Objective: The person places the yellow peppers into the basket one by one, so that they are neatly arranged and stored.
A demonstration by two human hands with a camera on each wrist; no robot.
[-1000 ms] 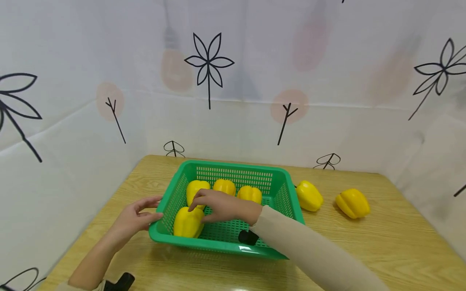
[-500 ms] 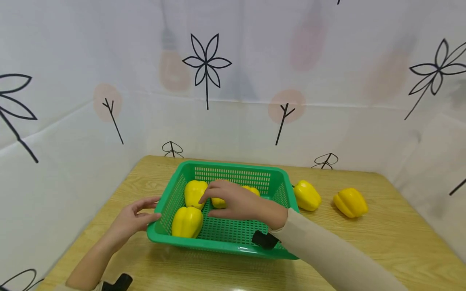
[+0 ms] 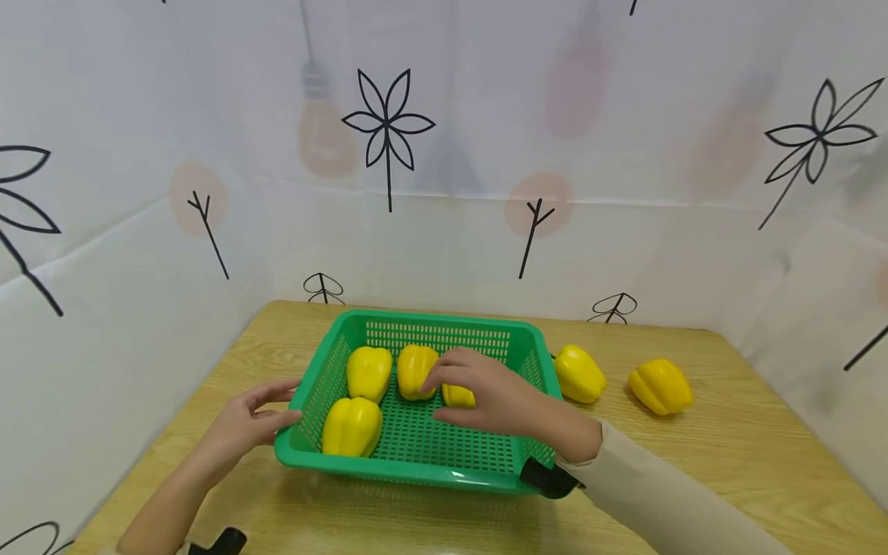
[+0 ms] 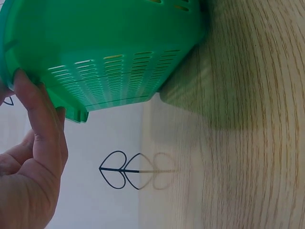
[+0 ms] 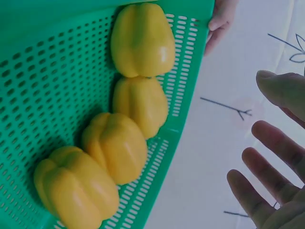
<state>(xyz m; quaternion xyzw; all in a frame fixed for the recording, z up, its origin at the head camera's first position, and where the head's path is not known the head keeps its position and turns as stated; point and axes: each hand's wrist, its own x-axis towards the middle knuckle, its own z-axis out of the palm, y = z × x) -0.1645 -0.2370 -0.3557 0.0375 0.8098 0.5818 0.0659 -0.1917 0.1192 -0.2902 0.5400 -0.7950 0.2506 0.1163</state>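
A green plastic basket (image 3: 444, 476) stands on the table with several yellow bell peppers (image 5: 128, 148) along its left and back sides. At its left rim my left hand (image 3: 243, 424) holds the edge; in the left wrist view its fingers (image 4: 40, 114) reach the rim from outside. Over the basket hovers my right hand (image 3: 496, 393), fingers loosely bent and apart, nothing in them. It partly covers one bell pepper (image 3: 458, 395) in the head view. In the right wrist view the spread fingers (image 5: 276, 143) stay clear of the peppers.
Two more yellow bell peppers, one (image 3: 580, 375) close to the basket's right wall and another (image 3: 661, 387) farther right, lie on the wooden table (image 3: 749, 462). A white patterned cloth (image 3: 458, 254) hangs behind and beside the table.
My right hand has moved away from the front-left pepper, rightward across the basket. The left hand keeps its place at the rim, and the peppers stay where they were.
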